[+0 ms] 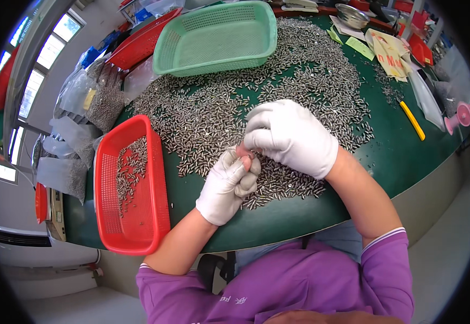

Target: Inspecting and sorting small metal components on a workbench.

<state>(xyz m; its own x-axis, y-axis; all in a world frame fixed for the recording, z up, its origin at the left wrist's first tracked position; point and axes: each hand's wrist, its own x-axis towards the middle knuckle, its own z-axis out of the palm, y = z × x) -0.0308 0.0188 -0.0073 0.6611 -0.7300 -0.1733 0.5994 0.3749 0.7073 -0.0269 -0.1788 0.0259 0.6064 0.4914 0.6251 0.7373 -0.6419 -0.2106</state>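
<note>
My left hand [225, 184], in a white glove with bare thumb and finger tips, is closed in a pinch. My right hand [295, 139], gloved in white too, curls over from the right, its fingertips meeting the left ones. Whatever small thing they may pinch between them is hidden. Both are above a wide spread of small silver metal pins [208, 119] on the green tabletop [397, 156]. To the left of my left hand stands a red plastic basket [158, 183] with a scattering of the same pins inside.
A green mesh basket [267, 32] sits at the far side among the pins. Bags of metal parts [105, 102] line the left edge. At right lie a yellow-handled tool [412, 120], a pink mini fan [461, 116] and yellow paper slips [360, 48]. A steel bowl [352, 16] is at the back.
</note>
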